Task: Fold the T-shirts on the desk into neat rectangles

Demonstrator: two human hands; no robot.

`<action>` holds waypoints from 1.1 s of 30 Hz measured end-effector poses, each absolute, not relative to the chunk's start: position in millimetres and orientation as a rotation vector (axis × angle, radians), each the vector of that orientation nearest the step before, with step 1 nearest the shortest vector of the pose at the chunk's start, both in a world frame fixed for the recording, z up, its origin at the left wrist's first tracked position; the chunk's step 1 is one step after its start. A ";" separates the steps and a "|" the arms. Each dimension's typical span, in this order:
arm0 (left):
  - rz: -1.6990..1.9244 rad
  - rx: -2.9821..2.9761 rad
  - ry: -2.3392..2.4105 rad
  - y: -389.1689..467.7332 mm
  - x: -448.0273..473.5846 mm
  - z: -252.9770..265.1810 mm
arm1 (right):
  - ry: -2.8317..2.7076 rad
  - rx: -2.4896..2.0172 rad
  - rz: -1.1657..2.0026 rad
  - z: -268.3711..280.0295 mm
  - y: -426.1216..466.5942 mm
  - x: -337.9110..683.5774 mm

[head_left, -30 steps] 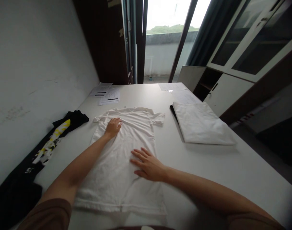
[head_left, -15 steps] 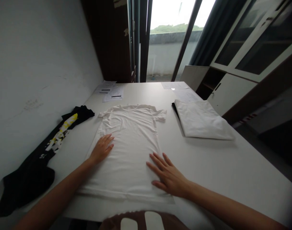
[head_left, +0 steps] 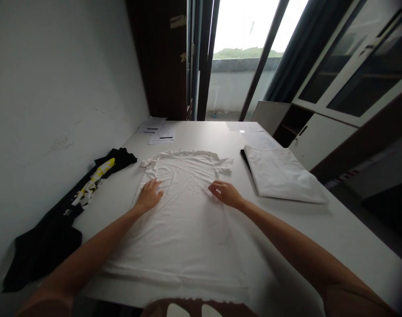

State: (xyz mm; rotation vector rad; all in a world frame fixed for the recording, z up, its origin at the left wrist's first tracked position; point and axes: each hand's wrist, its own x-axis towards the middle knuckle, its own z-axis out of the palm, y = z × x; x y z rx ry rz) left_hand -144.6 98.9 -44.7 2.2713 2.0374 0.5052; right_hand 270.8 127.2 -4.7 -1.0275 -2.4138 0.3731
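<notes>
A white short-sleeved T-shirt point(head_left: 184, 229) lies spread out on the white table, its neckline toward the far end and its hem toward me. Light creases run across its chest. My left hand point(head_left: 150, 195) rests on the left side of the shirt below the sleeve, fingers stretched out and holding nothing. At the right side, below the other sleeve, is my right hand point(head_left: 225, 193), with its fingers loosely bent and apart. No cloth shows in its grip; whether its fingertips touch the fabric I cannot tell.
Along the wall on the left lies a black garment point(head_left: 55, 224) with a yellow and white print. A folded white cloth point(head_left: 283, 174) sits to the right, something black under its edge. Paper sheets point(head_left: 163, 133) lie at the far left, with more papers point(head_left: 253, 133) at the far right.
My right hand has moved away from me along the shirt's right side, and its spread fingers have bent. My left hand stays on the shirt's left side. The view has tilted up slightly.
</notes>
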 end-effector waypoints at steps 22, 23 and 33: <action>0.319 2.093 2.204 366.2 -134.0 -13.0 | -2.286 -1.737 0.316 -10.6 379.1 207.9; 0.294 2.070 2.205 371.5 -135.6 -14.3 | -2.304 -1.727 0.327 -11.0 382.5 205.4; 0.213 1.983 2.077 386.3 -132.1 -13.8 | -2.290 -1.824 0.386 -13.1 394.6 196.0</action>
